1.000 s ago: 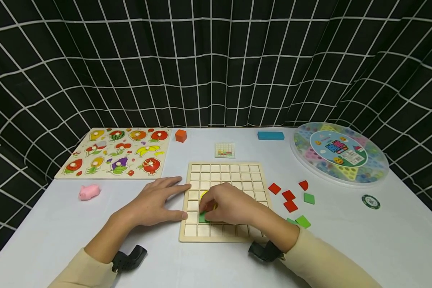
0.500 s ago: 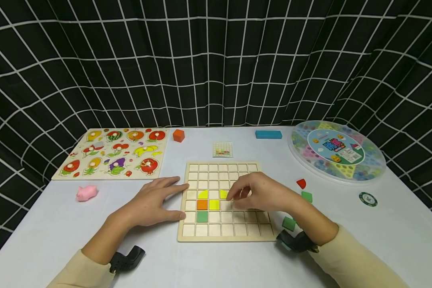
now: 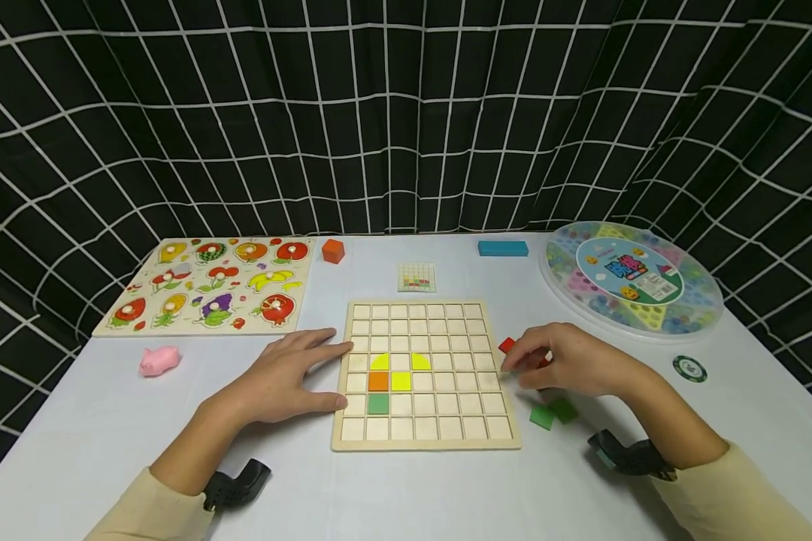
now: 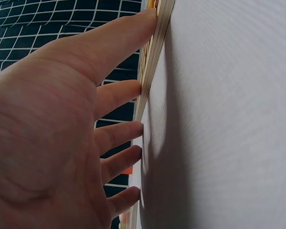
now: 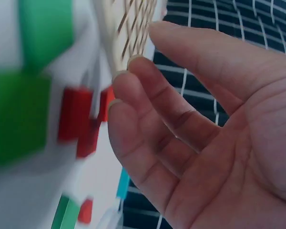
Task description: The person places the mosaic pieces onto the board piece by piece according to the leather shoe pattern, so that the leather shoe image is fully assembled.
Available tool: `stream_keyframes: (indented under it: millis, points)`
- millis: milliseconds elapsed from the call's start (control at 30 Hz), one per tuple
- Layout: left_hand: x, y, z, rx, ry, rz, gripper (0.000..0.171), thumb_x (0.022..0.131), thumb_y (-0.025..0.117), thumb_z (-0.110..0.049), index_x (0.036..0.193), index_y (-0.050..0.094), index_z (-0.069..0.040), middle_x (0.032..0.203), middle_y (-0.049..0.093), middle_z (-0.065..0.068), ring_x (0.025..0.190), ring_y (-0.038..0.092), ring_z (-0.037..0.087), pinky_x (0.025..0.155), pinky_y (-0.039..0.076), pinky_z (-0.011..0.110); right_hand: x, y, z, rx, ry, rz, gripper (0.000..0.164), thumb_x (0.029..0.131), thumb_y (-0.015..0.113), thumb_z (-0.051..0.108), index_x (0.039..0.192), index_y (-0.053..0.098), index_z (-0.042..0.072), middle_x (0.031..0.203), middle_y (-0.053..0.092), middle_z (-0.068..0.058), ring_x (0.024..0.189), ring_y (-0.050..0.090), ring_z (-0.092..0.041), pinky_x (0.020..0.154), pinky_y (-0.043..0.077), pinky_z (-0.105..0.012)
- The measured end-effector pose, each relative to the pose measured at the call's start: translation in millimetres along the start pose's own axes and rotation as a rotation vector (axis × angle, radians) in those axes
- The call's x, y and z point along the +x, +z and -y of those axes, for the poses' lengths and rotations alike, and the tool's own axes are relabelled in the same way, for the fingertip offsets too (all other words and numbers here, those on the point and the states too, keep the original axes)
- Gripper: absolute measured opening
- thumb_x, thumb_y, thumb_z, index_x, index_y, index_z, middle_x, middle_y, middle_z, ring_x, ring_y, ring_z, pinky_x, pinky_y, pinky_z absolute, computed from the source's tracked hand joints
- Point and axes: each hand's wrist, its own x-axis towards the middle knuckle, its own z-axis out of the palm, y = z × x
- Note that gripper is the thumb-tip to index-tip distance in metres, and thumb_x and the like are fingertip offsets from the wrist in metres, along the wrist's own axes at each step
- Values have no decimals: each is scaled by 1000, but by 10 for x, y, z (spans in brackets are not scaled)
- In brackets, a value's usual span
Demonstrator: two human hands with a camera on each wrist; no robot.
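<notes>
Place: staged recording booth | black grid curtain point(image 3: 402, 131) | white table point(image 3: 433, 496) | 2 wrist cameras point(image 3: 237, 485)

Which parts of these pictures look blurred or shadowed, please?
Right wrist view: green tile at left edge blurred; left wrist view: soft shadow on the white tabletop beside the wooden board; head view: faint shadow under the left hand.

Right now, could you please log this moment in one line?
left hand: touches left edge of grid board | right hand: holds nothing, near red tiles | board: five coloured pieces
</notes>
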Motion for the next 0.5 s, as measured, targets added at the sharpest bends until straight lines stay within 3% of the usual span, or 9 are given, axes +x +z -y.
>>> stream_keyframes:
  millis: [367,500]
  points:
    - [4,-7,-7,-5,-4,-3,78,83,78,-58,152,54,-29,162,43,9,151,34,39,119,27,66,-72,-16,-162,-186,133,-42,24,80,83,4,101,80,17,97,65,-1,84,56,-17,66,53,-26]
    - [9,-8,-7,-4,-5,0,78,84,77,-59,152,54,-30,162,43,9,152,33,38,119,27,66,-52,18,-153,-245,128,-53,25,79,85,5,98,77,18,92,61,0,84,54,-17,66,53,-26]
